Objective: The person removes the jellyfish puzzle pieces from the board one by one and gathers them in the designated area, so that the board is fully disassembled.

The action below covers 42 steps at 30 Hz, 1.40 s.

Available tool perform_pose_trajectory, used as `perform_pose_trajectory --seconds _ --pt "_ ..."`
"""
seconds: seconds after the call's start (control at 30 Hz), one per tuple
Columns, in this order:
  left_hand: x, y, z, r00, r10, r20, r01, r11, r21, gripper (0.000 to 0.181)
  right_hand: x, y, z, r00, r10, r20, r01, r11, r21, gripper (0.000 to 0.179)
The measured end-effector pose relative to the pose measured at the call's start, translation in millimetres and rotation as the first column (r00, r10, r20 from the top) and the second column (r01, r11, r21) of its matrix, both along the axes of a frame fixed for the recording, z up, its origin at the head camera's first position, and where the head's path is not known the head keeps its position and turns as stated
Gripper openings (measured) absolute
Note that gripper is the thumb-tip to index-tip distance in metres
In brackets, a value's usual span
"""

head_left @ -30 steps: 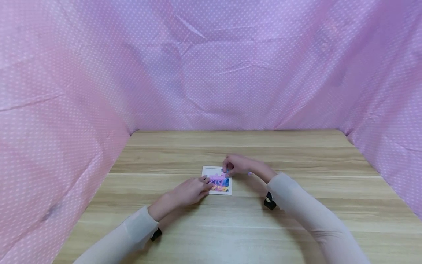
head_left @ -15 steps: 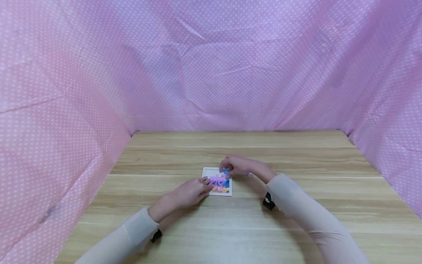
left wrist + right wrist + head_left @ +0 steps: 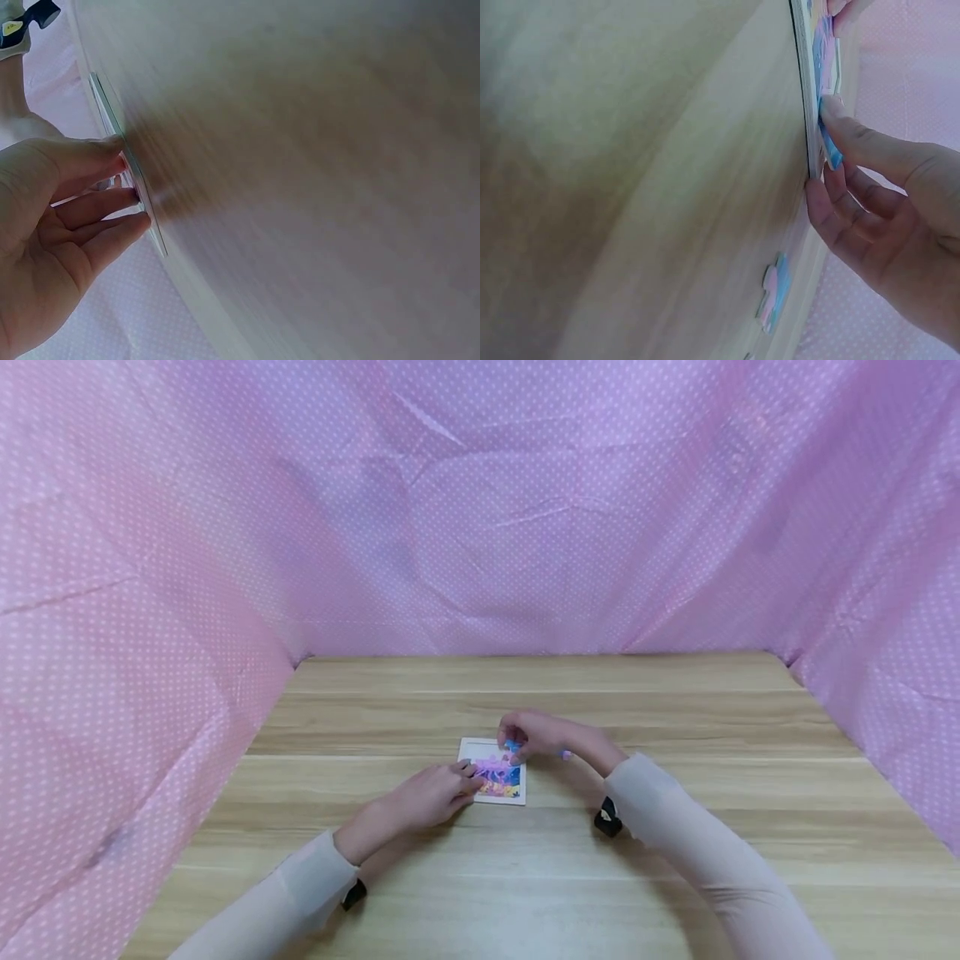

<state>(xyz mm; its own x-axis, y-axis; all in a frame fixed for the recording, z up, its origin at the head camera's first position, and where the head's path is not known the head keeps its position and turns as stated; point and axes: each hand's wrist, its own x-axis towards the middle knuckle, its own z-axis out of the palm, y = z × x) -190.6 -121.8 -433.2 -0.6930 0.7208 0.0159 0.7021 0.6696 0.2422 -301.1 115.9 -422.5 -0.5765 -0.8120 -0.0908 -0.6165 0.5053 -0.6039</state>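
Note:
A small jigsaw puzzle in a white frame point(image 3: 467, 748) lies on the wooden table, its picture purple, blue and yellow. Relaxed fingers of my left hand point(image 3: 438, 793) rest on the left side of the puzzle; in the left wrist view the hand point(image 3: 56, 225) reaches its near edge. At the upper right corner, my right hand point(image 3: 536, 733) pinches a blue puzzle piece point(image 3: 830, 150) under the thumb. That piece stands tilted over the frame, and the right hand's lower fingertips are at the frame's edge. Part of the far right corner is hidden by this hand.
A loose pink and blue puzzle piece point(image 3: 773, 292) lies on the table point(image 3: 480, 893) to the right of the frame, below the right wrist. Another piece point(image 3: 749, 356) just shows at the bottom of the right wrist view. Pink dotted cloth point(image 3: 480, 527) hangs around the table.
My right hand has shifted slightly left along the frame's top right, and more of the blue piece shows between its fingers. The left hand has stayed in place.

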Motion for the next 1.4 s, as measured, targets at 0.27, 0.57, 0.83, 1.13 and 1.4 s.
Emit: perform_pose_trajectory --seconds 0.27,0.57,0.83,1.13,1.4 --pt "0.2 -2.0 0.9 1.000 0.003 0.010 -0.003 1.000 -0.014 0.030 0.8 8.7 -0.9 0.996 -0.067 0.066 0.078 0.981 -0.180 0.014" --pt "4.4 0.3 -0.7 0.999 0.001 0.032 0.000 0.999 -0.033 0.030 6.5 40.3 -4.8 0.963 -0.175 0.206 0.232 0.926 -0.297 0.027" --pt "2.7 0.3 2.2 1.000 0.017 0.020 -0.016 0.999 -0.035 0.029 4.8 71.7 -3.0 0.928 -0.272 0.255 0.343 0.891 -0.297 0.030" --pt "2.8 -2.5 3.8 1.000 -0.009 0.008 0.010 1.000 -0.025 0.030 7.2 102.6 -4.6 0.890 -0.386 0.244 0.446 0.851 -0.279 0.025" --pt "5.4 -3.4 3.1 1.000 -0.004 -0.001 0.004 0.999 -0.032 0.031 7.0 132.6 -3.9 0.902 -0.405 0.150 0.431 0.868 -0.245 0.020"
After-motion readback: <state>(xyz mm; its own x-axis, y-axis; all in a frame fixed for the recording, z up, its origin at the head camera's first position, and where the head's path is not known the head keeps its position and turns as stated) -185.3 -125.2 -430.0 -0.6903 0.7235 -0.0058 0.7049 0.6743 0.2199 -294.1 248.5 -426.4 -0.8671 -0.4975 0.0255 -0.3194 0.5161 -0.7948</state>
